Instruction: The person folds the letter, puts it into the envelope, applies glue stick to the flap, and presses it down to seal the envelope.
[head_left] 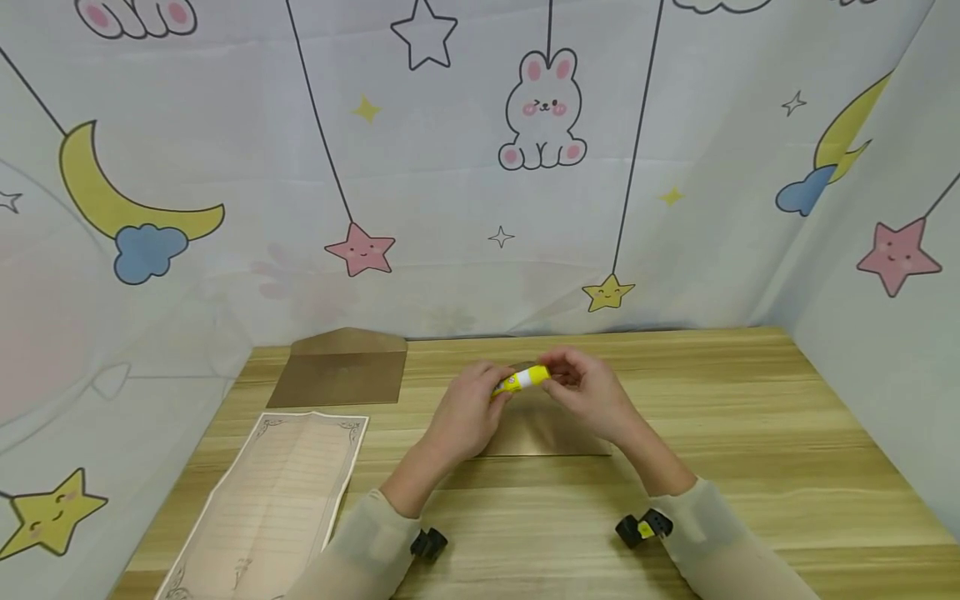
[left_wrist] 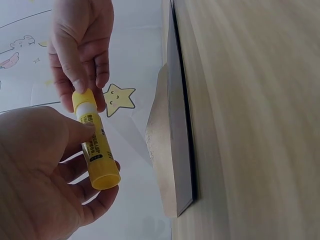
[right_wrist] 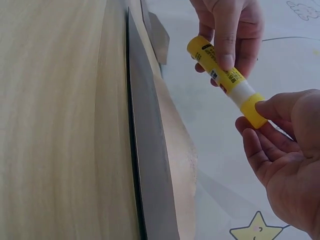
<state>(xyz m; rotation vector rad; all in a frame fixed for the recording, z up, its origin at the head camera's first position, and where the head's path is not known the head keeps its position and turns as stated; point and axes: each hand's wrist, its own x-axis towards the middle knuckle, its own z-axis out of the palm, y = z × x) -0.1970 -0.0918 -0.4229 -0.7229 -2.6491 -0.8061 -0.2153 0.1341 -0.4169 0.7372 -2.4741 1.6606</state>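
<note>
Both hands hold a yellow glue stick [head_left: 522, 379] above a brown envelope [head_left: 547, 425] on the table. My left hand [head_left: 468, 410] grips the printed barrel, with the thumb pressed along it in the left wrist view. At the other end, my right hand [right_wrist: 292, 145] pinches the yellow cap [right_wrist: 253, 111] between thumb and fingers. A white band shows between cap and barrel. The envelope lies under the hands, its flap [left_wrist: 161, 145] opened out on the far side; the hands cover part of it in the head view.
Another brown envelope [head_left: 341, 379] with its flap up lies at the back left of the wooden table [head_left: 750, 467]. In front of it is a creased sheet of lined, bordered letter paper [head_left: 273, 492]. A patterned curtain [head_left: 450, 183] rises behind the table's far edge.
</note>
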